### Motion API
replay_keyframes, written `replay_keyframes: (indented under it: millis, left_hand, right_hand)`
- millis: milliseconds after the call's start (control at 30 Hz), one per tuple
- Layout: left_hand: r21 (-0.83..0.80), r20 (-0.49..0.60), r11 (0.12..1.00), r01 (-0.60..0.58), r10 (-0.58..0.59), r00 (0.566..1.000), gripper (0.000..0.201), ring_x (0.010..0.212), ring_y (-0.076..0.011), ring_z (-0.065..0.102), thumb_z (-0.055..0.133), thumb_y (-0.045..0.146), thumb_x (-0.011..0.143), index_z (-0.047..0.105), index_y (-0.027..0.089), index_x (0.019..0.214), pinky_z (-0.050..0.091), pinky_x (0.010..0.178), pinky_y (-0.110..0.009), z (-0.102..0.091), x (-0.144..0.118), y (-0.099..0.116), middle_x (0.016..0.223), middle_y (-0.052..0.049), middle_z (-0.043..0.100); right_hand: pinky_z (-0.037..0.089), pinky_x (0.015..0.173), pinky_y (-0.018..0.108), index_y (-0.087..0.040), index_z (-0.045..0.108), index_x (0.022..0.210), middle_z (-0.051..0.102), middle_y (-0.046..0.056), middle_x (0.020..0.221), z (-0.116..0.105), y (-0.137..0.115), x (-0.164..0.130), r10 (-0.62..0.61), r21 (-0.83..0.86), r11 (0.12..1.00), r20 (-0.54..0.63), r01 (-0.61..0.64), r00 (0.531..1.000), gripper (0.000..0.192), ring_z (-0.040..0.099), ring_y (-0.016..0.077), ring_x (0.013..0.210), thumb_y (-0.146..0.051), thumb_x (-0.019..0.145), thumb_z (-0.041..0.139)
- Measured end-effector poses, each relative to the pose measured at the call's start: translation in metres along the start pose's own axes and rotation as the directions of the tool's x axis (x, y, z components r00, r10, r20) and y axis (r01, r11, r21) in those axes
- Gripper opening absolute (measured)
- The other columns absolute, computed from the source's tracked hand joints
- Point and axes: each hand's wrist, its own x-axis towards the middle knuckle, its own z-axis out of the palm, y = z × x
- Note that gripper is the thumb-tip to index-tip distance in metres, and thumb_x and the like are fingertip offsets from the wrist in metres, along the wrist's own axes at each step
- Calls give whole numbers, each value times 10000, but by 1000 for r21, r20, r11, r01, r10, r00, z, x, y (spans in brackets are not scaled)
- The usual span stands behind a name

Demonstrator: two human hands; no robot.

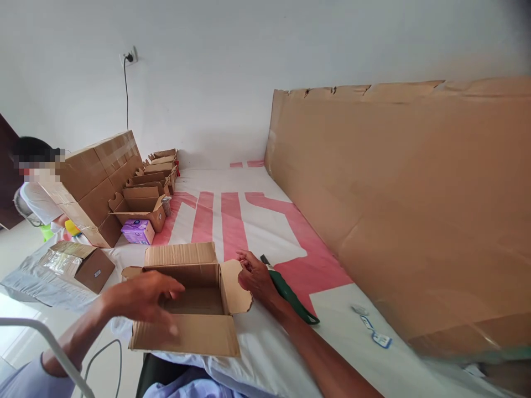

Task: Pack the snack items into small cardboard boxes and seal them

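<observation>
An open cardboard box (188, 336) sits in front of me with its flaps folded outward, and its inner floor looks bare. Over its left side hovers my left hand (145, 298), slightly blurred, fingers spread and holding nothing. My right hand (258, 279) is at the right flap (235, 287), its fingers drawn together in a pinch near the flap's outer edge. Whatever may be between those fingertips is too small to make out. Partly behind my right wrist lies a long tool with a dark green handle (294, 298).
A purple carton (138, 231) stands beside a row of open cardboard boxes (139, 204). Behind them is a stack of closed cartons (97, 171), with a person at far left. A taped box (78, 262) lies left. Tags (380, 339) lie right, below a large cardboard sheet (398, 210).
</observation>
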Motion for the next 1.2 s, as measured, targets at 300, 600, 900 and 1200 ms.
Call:
replay_keyframes:
  millis: [300,600,900,1200]
  left_hand:
    - [590,-90,774,229,-219,972,291,1219,-380,740,705,158,896,806,233,1158,582,999,-464,8,15,-13,1192,-153,810]
    - [555,-277,655,513,-436,856,368,1097,-374,796,716,69,758,856,208,1069,617,881,-392,-91,29,-101,1101,-147,845]
    - [513,-338,643,569,-458,822,490,1245,-378,741,658,92,750,828,200,1196,564,1012,-419,-75,36,-170,1258,-176,814]
    - [462,-421,630,624,-464,780,495,1208,-424,746,651,130,733,830,180,1192,550,1014,-480,-71,14,-188,1214,-208,817]
  right_hand:
    - [557,718,373,-191,716,1161,735,67,902,-4,1,3,-140,-140,978,96,153,985,464,651,230,736,-511,853,583]
    - [581,762,377,-178,709,1162,750,75,890,-2,7,4,-172,-200,962,76,184,982,454,679,246,792,-504,882,564]
    - [586,759,377,-176,711,1180,761,89,909,-5,11,6,-176,-246,950,94,194,980,461,690,247,793,-487,883,545]
    - [593,748,376,-193,717,1153,765,92,904,-5,12,4,-197,-272,938,96,216,976,435,698,248,783,-489,888,539]
